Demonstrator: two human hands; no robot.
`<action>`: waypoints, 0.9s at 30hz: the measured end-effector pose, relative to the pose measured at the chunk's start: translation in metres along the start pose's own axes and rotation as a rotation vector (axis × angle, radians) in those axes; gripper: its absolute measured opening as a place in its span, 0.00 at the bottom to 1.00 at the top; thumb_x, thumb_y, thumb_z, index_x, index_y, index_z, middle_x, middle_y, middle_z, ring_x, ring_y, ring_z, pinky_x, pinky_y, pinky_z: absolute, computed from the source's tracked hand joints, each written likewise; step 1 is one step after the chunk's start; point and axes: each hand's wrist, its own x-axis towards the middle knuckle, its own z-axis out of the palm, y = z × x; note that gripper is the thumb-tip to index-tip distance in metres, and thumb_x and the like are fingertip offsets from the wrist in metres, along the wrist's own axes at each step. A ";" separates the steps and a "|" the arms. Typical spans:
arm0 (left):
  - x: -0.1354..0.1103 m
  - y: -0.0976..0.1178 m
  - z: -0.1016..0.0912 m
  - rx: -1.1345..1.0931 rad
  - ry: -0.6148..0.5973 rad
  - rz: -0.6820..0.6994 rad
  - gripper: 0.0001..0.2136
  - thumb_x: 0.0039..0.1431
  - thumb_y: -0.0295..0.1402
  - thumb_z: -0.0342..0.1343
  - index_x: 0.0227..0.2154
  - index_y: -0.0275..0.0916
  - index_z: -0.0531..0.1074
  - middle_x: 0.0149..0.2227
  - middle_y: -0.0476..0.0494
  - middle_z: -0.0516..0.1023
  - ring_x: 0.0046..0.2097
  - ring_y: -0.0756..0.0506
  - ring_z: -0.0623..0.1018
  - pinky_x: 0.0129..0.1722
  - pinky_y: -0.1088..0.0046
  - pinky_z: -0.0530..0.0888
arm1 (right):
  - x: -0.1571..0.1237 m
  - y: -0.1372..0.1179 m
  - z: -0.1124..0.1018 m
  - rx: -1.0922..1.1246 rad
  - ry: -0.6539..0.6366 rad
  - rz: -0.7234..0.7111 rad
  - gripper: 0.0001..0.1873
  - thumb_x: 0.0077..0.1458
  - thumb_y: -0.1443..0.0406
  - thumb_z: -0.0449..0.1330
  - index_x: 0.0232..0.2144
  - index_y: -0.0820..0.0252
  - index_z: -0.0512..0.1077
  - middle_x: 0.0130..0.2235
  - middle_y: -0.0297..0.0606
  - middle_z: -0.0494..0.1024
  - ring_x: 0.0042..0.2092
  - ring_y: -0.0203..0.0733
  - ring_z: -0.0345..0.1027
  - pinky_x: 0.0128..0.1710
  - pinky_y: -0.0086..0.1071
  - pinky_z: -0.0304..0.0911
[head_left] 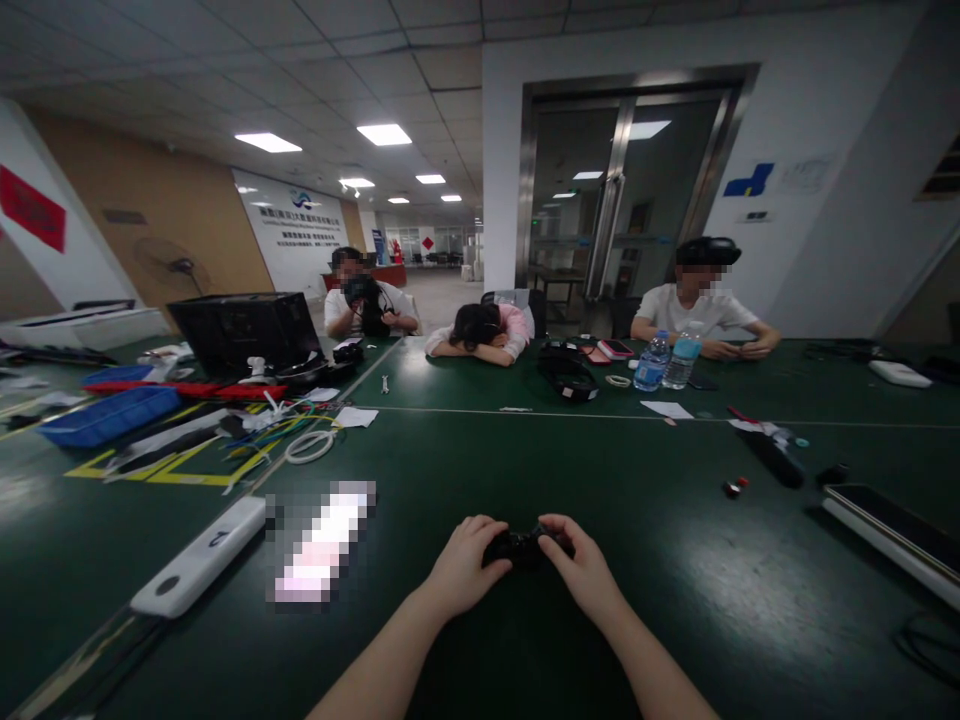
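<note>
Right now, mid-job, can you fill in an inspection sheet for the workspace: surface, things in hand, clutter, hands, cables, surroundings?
Surface: dark green tabletop, glossy, with light glare at right.
Things in hand: small black object, partly covered by fingers; details too dark to tell.
Clutter: long white plastic device with rounded ends at left; shallow blue plastic tray farther left; two clear plastic bottles across the table.
Hands: left hand and right hand grip opposite ends of the object.
Cables: coiled white cable left of the hands, beside tangled coloured wires.
Surroundings: three people seated across the table; glass double door with metal frame behind.
</note>
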 end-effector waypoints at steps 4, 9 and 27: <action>-0.001 0.001 -0.002 -0.025 0.001 0.005 0.21 0.53 0.36 0.53 0.52 0.43 0.63 0.51 0.45 0.67 0.52 0.43 0.65 0.51 0.66 0.64 | 0.003 0.003 -0.002 0.105 0.013 0.010 0.19 0.51 0.58 0.53 0.46 0.54 0.66 0.45 0.37 0.72 0.48 0.44 0.65 0.49 0.39 0.61; -0.001 0.002 -0.003 -0.013 0.008 0.024 0.21 0.53 0.35 0.52 0.52 0.42 0.64 0.50 0.43 0.67 0.52 0.43 0.65 0.52 0.64 0.63 | 0.004 0.002 -0.006 0.201 0.050 0.047 0.20 0.51 0.55 0.53 0.46 0.55 0.67 0.46 0.38 0.71 0.51 0.46 0.63 0.51 0.40 0.59; -0.001 -0.005 0.000 -0.033 0.014 0.062 0.20 0.54 0.35 0.52 0.52 0.43 0.63 0.50 0.44 0.67 0.51 0.44 0.66 0.51 0.67 0.63 | 0.010 0.011 -0.012 0.681 0.262 0.163 0.24 0.45 0.53 0.59 0.44 0.52 0.67 0.43 0.38 0.72 0.46 0.47 0.67 0.45 0.41 0.64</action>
